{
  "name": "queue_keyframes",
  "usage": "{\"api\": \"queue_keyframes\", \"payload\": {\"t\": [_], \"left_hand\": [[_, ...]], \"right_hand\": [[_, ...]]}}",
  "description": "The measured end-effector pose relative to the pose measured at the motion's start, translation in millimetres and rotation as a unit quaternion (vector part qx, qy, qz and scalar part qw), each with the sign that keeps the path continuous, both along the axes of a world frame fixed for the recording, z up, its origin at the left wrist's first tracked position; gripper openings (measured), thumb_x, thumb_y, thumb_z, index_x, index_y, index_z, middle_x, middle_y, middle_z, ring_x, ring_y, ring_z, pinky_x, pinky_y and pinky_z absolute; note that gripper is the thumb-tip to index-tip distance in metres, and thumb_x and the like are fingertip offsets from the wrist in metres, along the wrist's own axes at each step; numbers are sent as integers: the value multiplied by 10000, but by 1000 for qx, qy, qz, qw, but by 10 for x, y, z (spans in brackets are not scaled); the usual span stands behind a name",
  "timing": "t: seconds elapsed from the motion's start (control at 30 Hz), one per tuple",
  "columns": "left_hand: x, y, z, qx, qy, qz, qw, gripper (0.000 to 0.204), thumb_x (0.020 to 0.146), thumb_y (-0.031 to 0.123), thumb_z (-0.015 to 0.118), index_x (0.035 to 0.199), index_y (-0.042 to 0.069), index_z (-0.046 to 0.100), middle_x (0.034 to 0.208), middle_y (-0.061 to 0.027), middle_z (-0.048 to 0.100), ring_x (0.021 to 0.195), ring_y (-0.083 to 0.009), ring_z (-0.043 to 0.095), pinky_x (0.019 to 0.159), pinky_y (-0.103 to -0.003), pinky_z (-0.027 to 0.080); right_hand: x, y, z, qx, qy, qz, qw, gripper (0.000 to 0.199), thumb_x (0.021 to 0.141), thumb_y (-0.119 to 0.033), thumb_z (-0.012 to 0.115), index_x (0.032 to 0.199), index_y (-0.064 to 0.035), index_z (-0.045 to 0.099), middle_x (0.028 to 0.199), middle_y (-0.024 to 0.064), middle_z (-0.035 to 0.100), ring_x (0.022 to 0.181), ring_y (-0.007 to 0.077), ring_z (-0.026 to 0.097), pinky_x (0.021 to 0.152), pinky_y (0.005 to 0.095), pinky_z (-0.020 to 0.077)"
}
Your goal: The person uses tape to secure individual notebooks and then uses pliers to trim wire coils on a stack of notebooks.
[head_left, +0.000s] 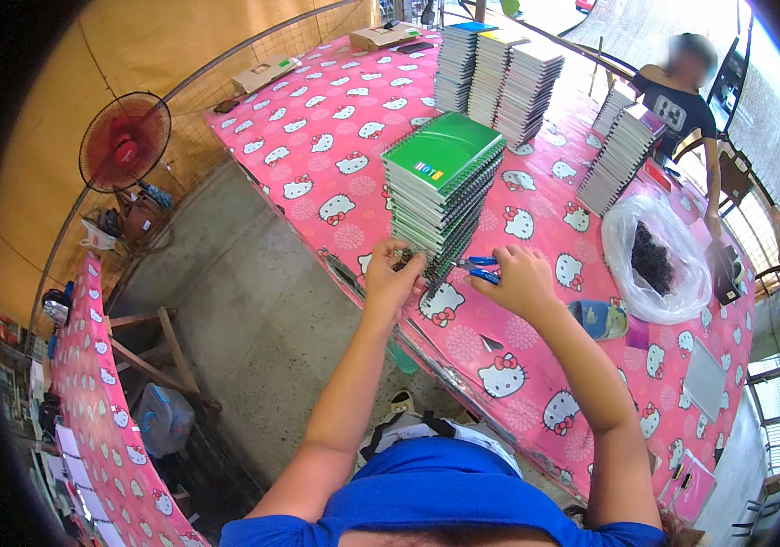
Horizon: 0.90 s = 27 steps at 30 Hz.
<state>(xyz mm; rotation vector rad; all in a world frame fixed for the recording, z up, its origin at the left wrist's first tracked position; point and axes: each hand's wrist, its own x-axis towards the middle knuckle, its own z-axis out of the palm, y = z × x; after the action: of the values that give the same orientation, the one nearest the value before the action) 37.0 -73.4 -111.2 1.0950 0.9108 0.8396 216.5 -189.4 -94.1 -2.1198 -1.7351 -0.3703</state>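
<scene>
A tall stack of spiral-bound notebooks (449,169) with a green cover on top stands in front of me near the table's edge. My left hand (394,281) is closed at the stack's lower near corner, its fingers pinched on a dark spiral coil (403,261). In my right hand (519,281) are blue-handled pliers (479,268). Their jaws point left, toward the bottom of the stack and my left fingers. Just what the jaws touch is too small to tell.
The table has a pink patterned cover (536,360). More notebook stacks (499,82) stand behind, and another leans (622,159) at right. A clear plastic bag (654,260) holds black coil pieces. A blue-green patterned object (598,319) lies nearby. Another person (677,96) is across the table.
</scene>
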Motion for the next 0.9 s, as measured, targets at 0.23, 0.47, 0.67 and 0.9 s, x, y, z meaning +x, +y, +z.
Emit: {"api": "queue_keyframes", "payload": {"t": [0.23,0.47,0.67,0.9], "left_hand": [[-2,-34,-41,47,-32,-39,998,465,760,111,776,1111,26,482,860,-81,625,642,-112,600,470,-227,456],[-58,27,-60,-16,5,-15,1000,487,740,83,785,1113,23,477,847,-80,626,686,-122,624,491,-228,464],[-1,-46,-62,49,-18,-36,998,488,749,88,773,1120,25,463,845,-78,627,696,-121,618,490,-227,461],[-104,59,-251,70,40,-4,997,441,753,61,760,1076,-5,467,829,-117,622,620,-137,613,511,-239,493]], "right_hand": [[-172,119,132,-132,83,-34,987,548,710,-596,656,769,-51,643,748,125,637,691,289,651,622,417,500],[-95,9,53,19,-13,3,1000,545,701,-595,665,710,-50,646,713,122,638,649,289,656,584,417,501],[-134,144,-16,-85,54,-14,995,537,704,-583,670,713,-47,636,743,120,637,707,288,653,606,410,502],[-162,-27,-8,-102,73,-37,991,533,713,-575,669,753,-45,635,778,123,634,764,288,645,637,408,501]]}}
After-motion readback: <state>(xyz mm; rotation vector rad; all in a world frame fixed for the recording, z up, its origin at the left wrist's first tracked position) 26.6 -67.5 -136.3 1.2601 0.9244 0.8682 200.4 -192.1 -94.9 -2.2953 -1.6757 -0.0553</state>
